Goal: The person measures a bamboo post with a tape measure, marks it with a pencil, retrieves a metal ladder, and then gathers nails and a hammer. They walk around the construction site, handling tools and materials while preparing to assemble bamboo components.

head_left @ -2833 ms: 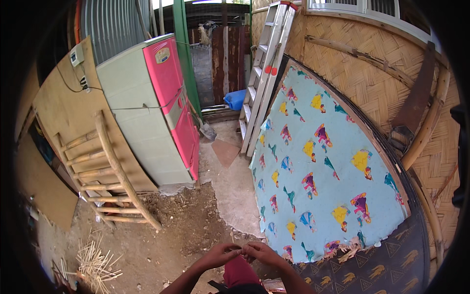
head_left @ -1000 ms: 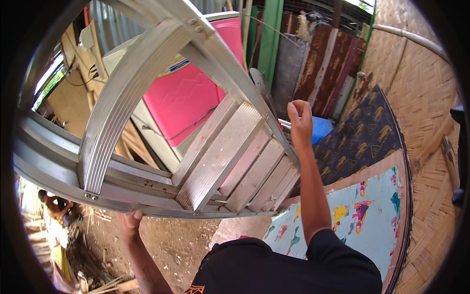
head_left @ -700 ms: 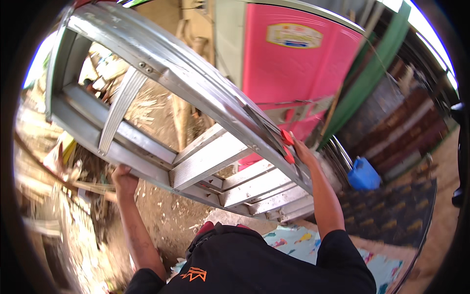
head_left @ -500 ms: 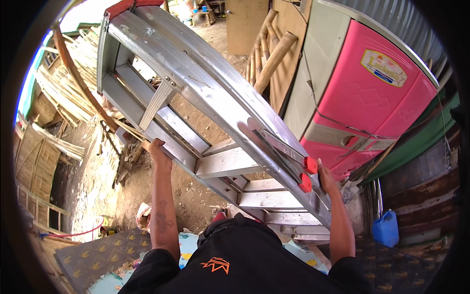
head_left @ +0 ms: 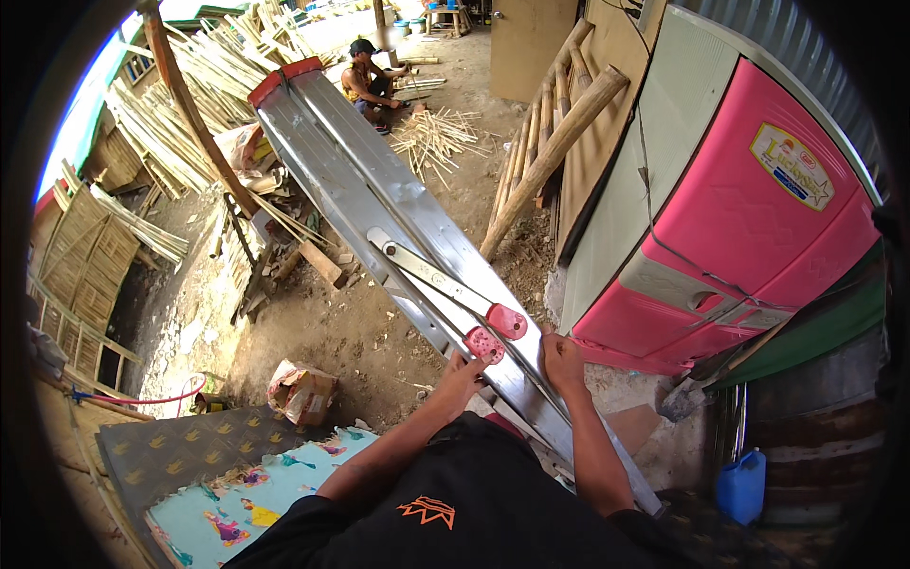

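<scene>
We look down on a bare earth yard strewn with cut bamboo, and we take the folded aluminium ladder [head_left: 379, 209] as our landmark. It runs slantwise from its red top cap, far from us, down to our body, and it is tilted, its near end close against our dark shirt.

Our left hand [head_left: 462, 372] lies on the ladder's left rail, just below the two pink plastic hinge caps [head_left: 495, 332], with the fingers [head_left: 471, 359] curled onto the metal in a grasp. Our right hand [head_left: 561, 362] lies on the ladder's right rail, level with the left hand, with its fingers [head_left: 550, 347] wrapped over the edge, clenched on the rail.

Right of the ladder stands a pink and pale green plastic cabinet [head_left: 720, 218], and a bamboo frame [head_left: 550, 152] leans between the ladder and that cabinet. Lower right of the ladder, a blue jerrycan [head_left: 740, 486] sits on the ground. Left of the ladder's near end lies a crumpled cardboard box [head_left: 301, 391], and beyond it, toward our left side, a patterned foam mat [head_left: 246, 498] rests on a darker mat. Beyond the ladder's red cap another person [head_left: 365, 81] sits on the ground beside a scatter of bamboo strips [head_left: 438, 137]. Left of the ladder's upper half, bundles of bamboo poles [head_left: 171, 142] are heaped against a slanting post.
</scene>
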`<state>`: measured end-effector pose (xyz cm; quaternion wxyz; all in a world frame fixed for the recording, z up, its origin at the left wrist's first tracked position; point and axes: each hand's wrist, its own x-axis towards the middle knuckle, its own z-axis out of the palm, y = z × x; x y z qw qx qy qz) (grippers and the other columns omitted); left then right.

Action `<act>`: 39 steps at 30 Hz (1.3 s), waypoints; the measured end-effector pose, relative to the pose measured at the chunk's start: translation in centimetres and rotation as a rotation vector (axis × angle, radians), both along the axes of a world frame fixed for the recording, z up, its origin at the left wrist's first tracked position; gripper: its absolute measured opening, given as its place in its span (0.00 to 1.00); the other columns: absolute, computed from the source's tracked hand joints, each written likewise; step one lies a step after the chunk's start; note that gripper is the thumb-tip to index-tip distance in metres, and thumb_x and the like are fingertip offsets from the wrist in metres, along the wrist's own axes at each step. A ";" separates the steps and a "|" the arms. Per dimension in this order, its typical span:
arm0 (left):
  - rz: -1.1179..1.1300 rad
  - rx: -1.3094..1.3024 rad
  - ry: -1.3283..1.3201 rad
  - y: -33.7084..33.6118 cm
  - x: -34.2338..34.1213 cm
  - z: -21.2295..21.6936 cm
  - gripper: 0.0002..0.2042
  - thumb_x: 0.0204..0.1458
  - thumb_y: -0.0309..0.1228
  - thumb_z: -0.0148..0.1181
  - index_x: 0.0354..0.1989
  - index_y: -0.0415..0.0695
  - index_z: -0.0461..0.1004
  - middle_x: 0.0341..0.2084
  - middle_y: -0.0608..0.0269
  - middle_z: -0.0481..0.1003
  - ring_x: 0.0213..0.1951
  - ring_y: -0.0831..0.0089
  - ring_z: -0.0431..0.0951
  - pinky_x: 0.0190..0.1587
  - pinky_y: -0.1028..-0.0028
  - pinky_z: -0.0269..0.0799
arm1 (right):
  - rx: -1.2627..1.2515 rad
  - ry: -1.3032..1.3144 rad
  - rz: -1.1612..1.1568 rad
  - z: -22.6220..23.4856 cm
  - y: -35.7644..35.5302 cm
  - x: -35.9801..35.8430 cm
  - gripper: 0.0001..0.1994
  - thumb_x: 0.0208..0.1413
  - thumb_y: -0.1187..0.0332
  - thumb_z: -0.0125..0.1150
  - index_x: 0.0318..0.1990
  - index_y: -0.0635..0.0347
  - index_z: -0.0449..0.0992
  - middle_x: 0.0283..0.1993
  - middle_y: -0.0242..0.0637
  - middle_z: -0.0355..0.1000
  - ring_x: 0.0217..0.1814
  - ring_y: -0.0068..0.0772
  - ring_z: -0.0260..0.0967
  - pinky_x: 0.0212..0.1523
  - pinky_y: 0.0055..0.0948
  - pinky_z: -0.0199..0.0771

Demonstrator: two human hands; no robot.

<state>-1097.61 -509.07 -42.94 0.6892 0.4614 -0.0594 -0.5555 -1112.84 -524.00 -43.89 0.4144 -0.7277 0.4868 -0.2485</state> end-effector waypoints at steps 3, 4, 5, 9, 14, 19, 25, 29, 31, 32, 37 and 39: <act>-0.064 -0.040 -0.022 0.6 3.4 -1.1 0.18 0.53 0.30 0.62 0.50 0.37 0.69 0.42 0.58 0.76 0.45 0.64 0.78 0.55 0.58 0.71 | 0.133 -0.081 0.201 -2.2 0.2 0.1 0.24 0.66 0.52 0.48 0.26 0.66 0.72 0.22 0.33 0.67 0.26 0.22 0.60 0.29 0.29 0.61; -0.075 -0.037 -0.007 1.0 4.2 -1.6 0.17 0.52 0.30 0.62 0.49 0.37 0.69 0.41 0.58 0.76 0.46 0.65 0.78 0.54 0.59 0.71 | 0.195 -0.112 0.304 -3.2 0.0 -0.7 0.22 0.66 0.53 0.49 0.29 0.64 0.74 0.26 0.32 0.71 0.30 0.22 0.64 0.31 0.27 0.64; -0.085 -0.046 0.006 1.5 4.9 -2.0 0.17 0.52 0.29 0.61 0.49 0.37 0.70 0.41 0.58 0.76 0.46 0.65 0.77 0.54 0.60 0.71 | 0.265 -0.149 0.273 -4.4 -0.1 -1.7 0.21 0.65 0.52 0.50 0.33 0.63 0.75 0.30 0.32 0.73 0.32 0.22 0.66 0.34 0.28 0.66; -0.076 -0.154 0.165 3.1 7.4 -3.6 0.20 0.46 0.25 0.56 0.50 0.38 0.69 0.43 0.57 0.76 0.49 0.64 0.76 0.58 0.62 0.67 | 0.547 0.010 0.170 -11.3 -2.9 -8.3 0.25 0.63 0.46 0.49 0.56 0.58 0.72 0.45 0.34 0.74 0.47 0.23 0.69 0.45 0.29 0.71; 0.015 -0.105 0.255 5.7 11.2 -5.6 0.24 0.40 0.27 0.56 0.51 0.38 0.69 0.45 0.56 0.76 0.48 0.60 0.76 0.58 0.57 0.66 | 1.068 0.428 0.306 -21.5 -0.4 -12.7 0.21 0.60 0.50 0.46 0.42 0.55 0.81 0.43 0.35 0.77 0.40 0.30 0.69 0.45 0.32 0.65; 0.263 0.029 0.205 9.4 17.4 -6.6 0.26 0.33 0.34 0.55 0.47 0.41 0.73 0.41 0.55 0.77 0.46 0.56 0.76 0.56 0.54 0.68 | 1.268 0.538 0.384 -22.4 2.3 -5.7 0.20 0.58 0.57 0.43 0.44 0.58 0.80 0.42 0.36 0.77 0.39 0.31 0.69 0.46 0.33 0.65; 0.340 -0.015 0.271 11.7 28.0 -5.0 0.26 0.35 0.35 0.53 0.48 0.41 0.72 0.40 0.55 0.77 0.44 0.57 0.77 0.55 0.54 0.69 | 1.346 0.497 0.503 -14.7 1.9 6.3 0.22 0.62 0.58 0.39 0.52 0.62 0.75 0.46 0.44 0.77 0.45 0.33 0.75 0.48 0.33 0.74; 0.382 -0.054 0.208 13.4 36.2 -2.9 0.25 0.38 0.36 0.55 0.49 0.42 0.72 0.43 0.56 0.77 0.46 0.59 0.77 0.56 0.54 0.69 | 1.250 0.466 0.459 -10.4 2.1 15.3 0.24 0.66 0.55 0.39 0.59 0.65 0.69 0.53 0.44 0.73 0.50 0.35 0.73 0.55 0.37 0.71; 0.406 -0.077 0.214 13.6 40.2 -2.0 0.24 0.42 0.36 0.56 0.51 0.42 0.71 0.44 0.57 0.77 0.47 0.60 0.77 0.56 0.55 0.69 | 1.139 0.346 0.477 -8.3 1.9 19.6 0.29 0.66 0.48 0.38 0.62 0.64 0.66 0.58 0.43 0.70 0.56 0.35 0.70 0.57 0.36 0.69; 0.417 -0.070 0.222 13.6 42.1 -1.3 0.24 0.43 0.36 0.56 0.51 0.42 0.70 0.45 0.57 0.76 0.47 0.60 0.77 0.57 0.56 0.69 | 1.084 0.300 0.471 -7.0 1.7 21.9 0.32 0.66 0.44 0.38 0.64 0.63 0.64 0.60 0.43 0.68 0.59 0.34 0.68 0.58 0.35 0.68; 0.469 -0.201 0.006 14.2 52.4 2.3 0.23 0.52 0.43 0.58 0.53 0.43 0.69 0.47 0.58 0.75 0.50 0.62 0.75 0.58 0.58 0.68 | 1.184 0.329 0.574 0.7 1.5 33.4 0.41 0.62 0.34 0.35 0.68 0.64 0.57 0.69 0.49 0.56 0.70 0.37 0.54 0.68 0.33 0.55; 0.512 -0.269 -0.038 15.0 55.2 2.8 0.24 0.54 0.45 0.59 0.54 0.44 0.69 0.48 0.58 0.74 0.51 0.62 0.74 0.58 0.59 0.67 | 1.151 0.295 0.617 2.4 2.4 38.6 0.41 0.63 0.35 0.35 0.67 0.64 0.58 0.69 0.49 0.56 0.70 0.37 0.55 0.67 0.33 0.56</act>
